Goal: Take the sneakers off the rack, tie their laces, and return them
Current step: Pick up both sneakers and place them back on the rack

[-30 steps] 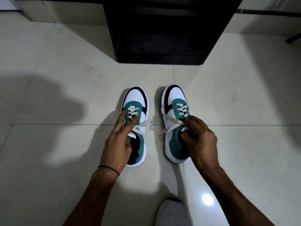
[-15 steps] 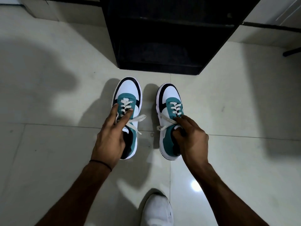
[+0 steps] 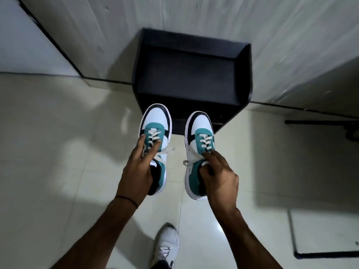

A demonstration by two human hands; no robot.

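Observation:
Two white, teal and black sneakers hang in the air in front of a low black rack (image 3: 192, 74). My left hand (image 3: 138, 171) grips the left sneaker (image 3: 157, 121) at its tongue and collar, fingers over the white laces. My right hand (image 3: 218, 179) grips the right sneaker (image 3: 200, 125) at its collar, fingers inside the opening. Both toes point toward the rack and overlap its front edge. White lace ends stick out sideways near each tongue; the knots are partly hidden by my fingers.
The black rack stands against a pale wall (image 3: 252, 26); its top shelf looks bare. The floor is glossy cream tile (image 3: 58, 152). My own white shoe (image 3: 168, 244) is at the bottom centre. A dark bar (image 3: 320, 122) lies at the right.
Both sneakers have left the floor and been carried up and forward toward the rack. My view has risen, so the rack's top shelf and the wall now show.

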